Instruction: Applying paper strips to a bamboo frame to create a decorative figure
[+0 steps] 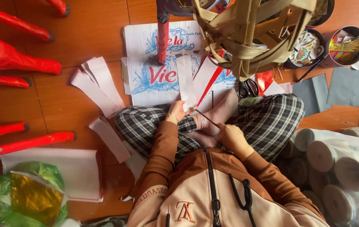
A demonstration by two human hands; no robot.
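Paper strip (186, 82), white and long, is rising from the left hand (175, 112) up and away from the person, its long axis running almost straight away from the body and its far end lying over the flattened cardboard box (145, 63). The left hand is pinching its near end between thumb and fingers. The right hand (231, 135) is closed around a thin stick (206, 118), whose tip is pointing up-left toward the pinched end of the strip and seems to be touching it.

The person is sitting cross-legged on a glossy orange-brown tiled floor (91, 29), in checked trousers and pink socks. More white strips (97, 84) are fanning out on the tiles to the left, and a white sheet with a red edge (74, 172) is lying nearer. Red paper-covered legs (19, 25) are reaching in from the left edge. A woven bamboo frame (251, 33) is hanging close to the camera, with black scissors (248, 88) just below it. Bowls of scraps (347, 44) and grey squares (335, 88) are sitting at upper right, and wrapped paper rolls (339, 168) are stacked at the right.
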